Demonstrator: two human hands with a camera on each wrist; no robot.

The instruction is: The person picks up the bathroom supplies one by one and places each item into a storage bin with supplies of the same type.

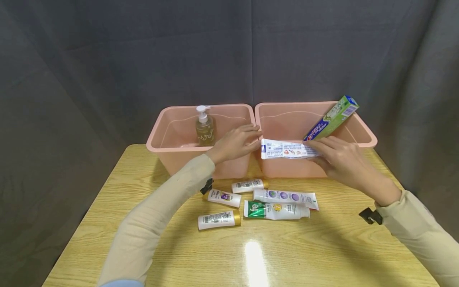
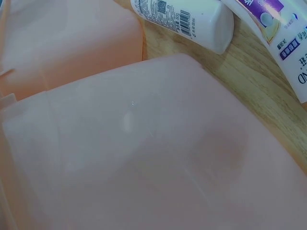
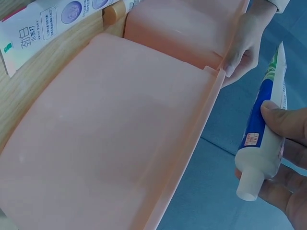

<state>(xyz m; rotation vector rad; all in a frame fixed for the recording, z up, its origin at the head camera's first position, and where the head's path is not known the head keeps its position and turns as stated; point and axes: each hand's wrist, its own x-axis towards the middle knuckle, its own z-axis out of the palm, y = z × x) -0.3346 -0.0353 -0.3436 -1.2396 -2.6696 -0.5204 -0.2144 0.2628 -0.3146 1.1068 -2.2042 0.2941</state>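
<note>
My right hand (image 1: 344, 161) pinches a white toothpaste tube (image 1: 283, 149) near one end, holding it sideways over the front rim of the right pink bin (image 1: 294, 169). In the right wrist view the tube (image 3: 259, 129) shows a blue and green side and a white cap, with the thumb on it. My left hand (image 1: 236, 143) is at the inner corner of the left pink bin (image 1: 204, 161), fingers loosely bent and no loose item visible in it. A green and blue toothpaste box (image 1: 331, 119) leans upright in the right bin. A pump bottle (image 1: 205, 129) stands in the left bin.
In front of the bins lie a green-and-white tube (image 1: 276, 210), a white tube with purple circles (image 1: 285, 197), and small white bottles (image 1: 218, 220), some with gold caps. The wooden table (image 1: 201, 259) carries everything. A grey curtain (image 1: 201, 52) hangs behind.
</note>
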